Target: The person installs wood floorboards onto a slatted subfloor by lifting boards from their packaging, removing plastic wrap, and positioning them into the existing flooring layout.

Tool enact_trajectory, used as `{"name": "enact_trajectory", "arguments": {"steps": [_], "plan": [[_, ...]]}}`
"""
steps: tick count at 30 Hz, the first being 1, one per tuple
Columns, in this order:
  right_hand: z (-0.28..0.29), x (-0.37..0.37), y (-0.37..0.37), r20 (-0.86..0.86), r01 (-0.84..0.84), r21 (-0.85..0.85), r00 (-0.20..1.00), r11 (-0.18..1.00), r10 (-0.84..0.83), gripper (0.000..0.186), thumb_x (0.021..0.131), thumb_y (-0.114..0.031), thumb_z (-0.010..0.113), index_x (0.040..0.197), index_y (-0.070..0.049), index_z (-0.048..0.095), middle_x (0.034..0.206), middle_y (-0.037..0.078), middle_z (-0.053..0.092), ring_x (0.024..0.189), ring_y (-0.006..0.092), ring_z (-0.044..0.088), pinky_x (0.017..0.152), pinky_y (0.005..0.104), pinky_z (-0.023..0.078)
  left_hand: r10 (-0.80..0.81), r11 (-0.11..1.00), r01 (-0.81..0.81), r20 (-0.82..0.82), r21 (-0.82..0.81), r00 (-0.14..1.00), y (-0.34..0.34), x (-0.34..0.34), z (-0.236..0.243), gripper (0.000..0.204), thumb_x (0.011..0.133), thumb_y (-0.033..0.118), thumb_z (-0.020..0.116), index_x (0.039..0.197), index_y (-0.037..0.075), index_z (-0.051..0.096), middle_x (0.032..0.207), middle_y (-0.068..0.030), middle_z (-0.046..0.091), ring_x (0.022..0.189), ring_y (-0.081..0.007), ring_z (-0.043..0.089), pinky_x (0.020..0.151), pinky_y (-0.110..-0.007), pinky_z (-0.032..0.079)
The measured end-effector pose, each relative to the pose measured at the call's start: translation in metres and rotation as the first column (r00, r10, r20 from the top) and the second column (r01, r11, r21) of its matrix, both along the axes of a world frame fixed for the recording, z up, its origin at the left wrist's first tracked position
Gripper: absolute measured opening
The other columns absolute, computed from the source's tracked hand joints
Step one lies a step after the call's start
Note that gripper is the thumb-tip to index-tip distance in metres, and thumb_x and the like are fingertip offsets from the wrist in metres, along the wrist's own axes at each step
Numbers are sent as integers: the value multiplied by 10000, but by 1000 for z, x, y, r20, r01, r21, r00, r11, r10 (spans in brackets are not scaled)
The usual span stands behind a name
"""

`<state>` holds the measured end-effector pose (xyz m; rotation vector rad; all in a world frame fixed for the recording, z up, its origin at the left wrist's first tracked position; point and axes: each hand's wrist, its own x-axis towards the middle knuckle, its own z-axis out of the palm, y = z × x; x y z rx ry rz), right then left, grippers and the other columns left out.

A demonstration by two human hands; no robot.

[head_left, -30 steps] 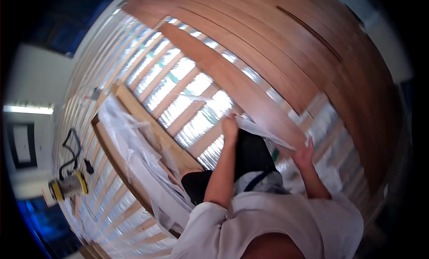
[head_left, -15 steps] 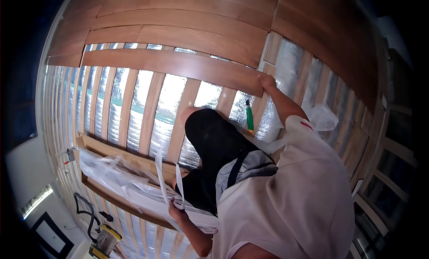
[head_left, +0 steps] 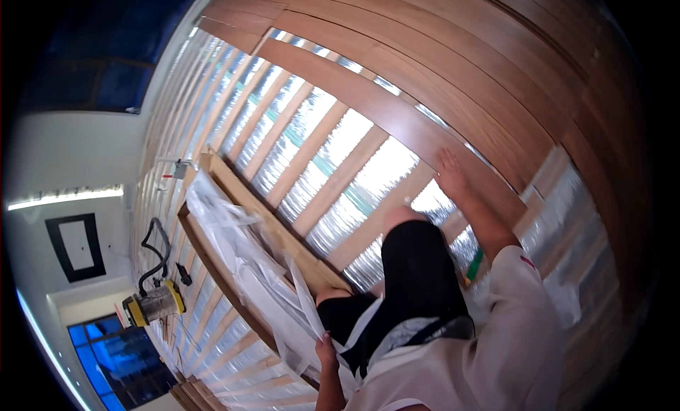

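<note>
My right hand [head_left: 452, 176] lies with outstretched fingers on a long reddish-brown plank [head_left: 375, 106], which rests over wooden battens [head_left: 340, 184] with silver foil between them. My left hand [head_left: 326, 351] grips a white plastic strip [head_left: 307, 305] beside a long open cardboard box [head_left: 258, 212] holding crumpled translucent wrapping [head_left: 237, 255]. A green-handled cutter [head_left: 474, 268] shows behind my right forearm. My bent knee in black shorts is between the hands.
Laid brown floorboards [head_left: 460, 57] cover the upper right. At left are a yellow-and-silver vacuum [head_left: 159, 305] with a black hose, a gray metal object [head_left: 180, 171] by the box, and walls with dark windows. More boards [head_left: 195, 395] lie at the bottom left.
A second ago both hands held white wrapping by the plank. My left hand moved down with the strip; my right hand shifted from the plank's end onto its face. The view swung.
</note>
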<state>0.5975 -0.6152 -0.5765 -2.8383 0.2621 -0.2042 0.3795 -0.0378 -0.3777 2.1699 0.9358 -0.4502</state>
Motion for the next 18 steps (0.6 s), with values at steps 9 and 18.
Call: {"name": "enact_trajectory", "arguments": {"steps": [9, 18], "plan": [[-12, 114, -3, 87, -276, 41, 958, 960, 272, 564, 901, -234, 545, 1395, 5, 413, 1488, 159, 378, 1413, 292, 295, 1181, 434, 184, -140, 929, 108, 64, 354, 988, 8, -27, -16, 286, 918, 230, 557, 1086, 11, 634, 842, -134, 662, 764, -272, 639, 702, -407, 490], [-13, 150, -15, 19, -188, 35, 982, 982, 188, 550, 920, -229, 529, 1406, -3, 400, 1493, 136, 375, 1415, 271, 292, 1183, 423, 178, -137, 918, 210, -228, 336, 964, -33, 25, 10, 468, 967, 342, 510, 1148, -82, 593, 1044, -261, 661, 974, -403, 622, 863, -444, 477]]}}
